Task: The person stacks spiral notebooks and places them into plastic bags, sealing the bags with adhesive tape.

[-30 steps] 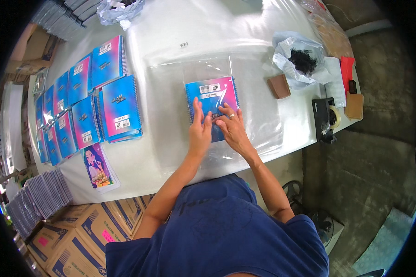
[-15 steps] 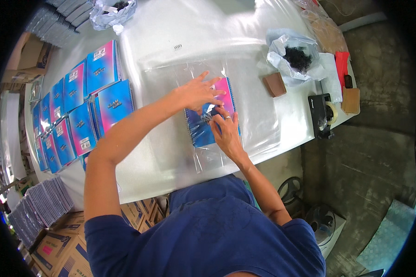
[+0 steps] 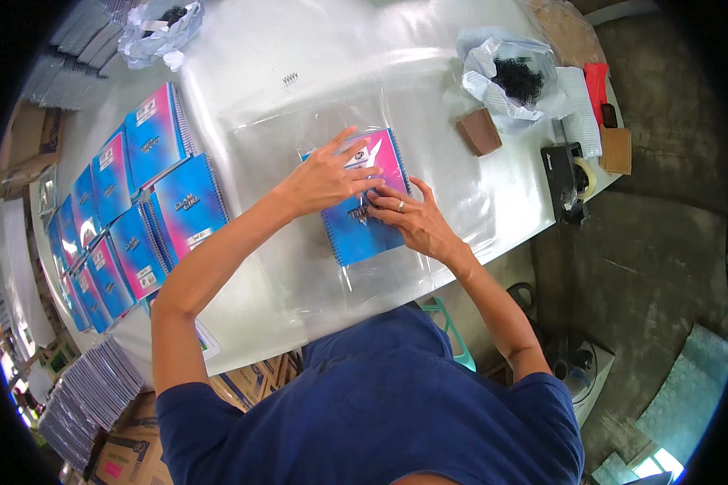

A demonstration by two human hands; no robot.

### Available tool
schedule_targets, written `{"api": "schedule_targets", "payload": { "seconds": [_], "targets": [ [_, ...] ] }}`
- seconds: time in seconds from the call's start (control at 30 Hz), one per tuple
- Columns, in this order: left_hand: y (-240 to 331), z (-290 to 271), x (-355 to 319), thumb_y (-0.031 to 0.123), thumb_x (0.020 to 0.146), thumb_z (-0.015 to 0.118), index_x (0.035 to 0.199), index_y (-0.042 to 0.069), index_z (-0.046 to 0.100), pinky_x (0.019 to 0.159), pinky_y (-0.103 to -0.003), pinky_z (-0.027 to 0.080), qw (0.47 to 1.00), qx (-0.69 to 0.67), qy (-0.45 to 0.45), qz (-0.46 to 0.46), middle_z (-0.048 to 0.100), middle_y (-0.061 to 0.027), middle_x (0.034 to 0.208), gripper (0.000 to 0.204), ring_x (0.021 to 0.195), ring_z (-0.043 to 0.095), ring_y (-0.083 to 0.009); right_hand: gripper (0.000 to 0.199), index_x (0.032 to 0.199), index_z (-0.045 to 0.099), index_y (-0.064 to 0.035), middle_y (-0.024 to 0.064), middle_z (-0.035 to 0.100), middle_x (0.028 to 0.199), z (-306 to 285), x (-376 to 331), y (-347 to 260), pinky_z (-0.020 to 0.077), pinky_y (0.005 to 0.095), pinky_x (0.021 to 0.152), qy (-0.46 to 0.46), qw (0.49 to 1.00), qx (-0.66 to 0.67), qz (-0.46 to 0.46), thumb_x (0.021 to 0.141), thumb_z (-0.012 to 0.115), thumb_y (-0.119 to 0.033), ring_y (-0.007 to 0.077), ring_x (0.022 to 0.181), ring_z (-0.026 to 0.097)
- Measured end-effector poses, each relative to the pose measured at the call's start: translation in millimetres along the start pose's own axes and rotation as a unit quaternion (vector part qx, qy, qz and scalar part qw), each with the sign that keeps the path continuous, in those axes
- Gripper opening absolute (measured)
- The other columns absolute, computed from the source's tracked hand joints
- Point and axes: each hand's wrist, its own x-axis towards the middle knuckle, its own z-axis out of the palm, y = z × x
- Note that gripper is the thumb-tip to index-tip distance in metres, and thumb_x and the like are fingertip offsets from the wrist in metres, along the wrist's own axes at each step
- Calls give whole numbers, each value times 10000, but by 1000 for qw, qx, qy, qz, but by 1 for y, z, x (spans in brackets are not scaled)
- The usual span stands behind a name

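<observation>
A spiral-bound notebook (image 3: 356,234) with a blue and pink cover lies in front of me, on or under clear plastic film (image 3: 283,267); I cannot tell whether the film wraps it. Across its upper left part rests my left hand (image 3: 328,179), fingers spread over the pink area and a white label. My right hand (image 3: 421,222), with a ring on one finger, reaches in from the right edge. Its fingers lie flat on the middle of the cover, meeting the left fingertips, while its thumb stands apart. Any small thing under the fingertips is hidden.
Overlapping rows of similar notebooks (image 3: 188,202) cover the table's left side. Bags of black spiral pieces (image 3: 518,81) stand at the far right and far left. A brown block (image 3: 479,132), a tape dispenser (image 3: 565,182) and a loose coil (image 3: 289,78) also lie there.
The right hand has turned and flattened against the cover, its wrist shifting right. The crumpled shiny film by its fingertips now looks smooth. My view has shifted slightly.
</observation>
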Motion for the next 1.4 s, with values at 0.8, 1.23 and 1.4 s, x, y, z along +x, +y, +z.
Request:
{"api": "schedule_targets", "payload": {
  "seconds": [0.8, 1.23, 1.4],
  "targets": [
    [10, 6, 28, 230, 459, 859, 1441, 375, 339, 1118, -601, 202, 955, -64, -63, -284, 276, 41, 1534, 1121, 1447, 149, -294, 557, 1232, 617, -236, 19, 438, 1438, 27, -41, -18, 161, 548, 1129, -6, 998, -16, -67, 744, 548, 24, 224, 1400, 301],
    [17, 26, 74, 98, 345, 878, 1483, 362, 244, 1119, -625, 169, 916, 69, -211, -334, 161, 13, 1580, 1329, 1461, 75, -305, 223, 917, 699, 26, 75, 652, 1066, -189, -347, 313, 468, 355, 868, 299, 822, 121, 470, 800, 736, -160, 193, 980, 598],
    [29, 6, 92, 103, 252, 888, 1481, 358, 251, 1111, -627, 189, 881, 80, -265, -383, 166, 27, 1578, 1408, 1461, 70, -303, 358, 1091, 662, -18, 76, 630, 1112, -193, -340, 323, 452, 498, 920, 136, 735, 428, 507, 843, 725, -269, 208, 1139, 519]
  ]
}}
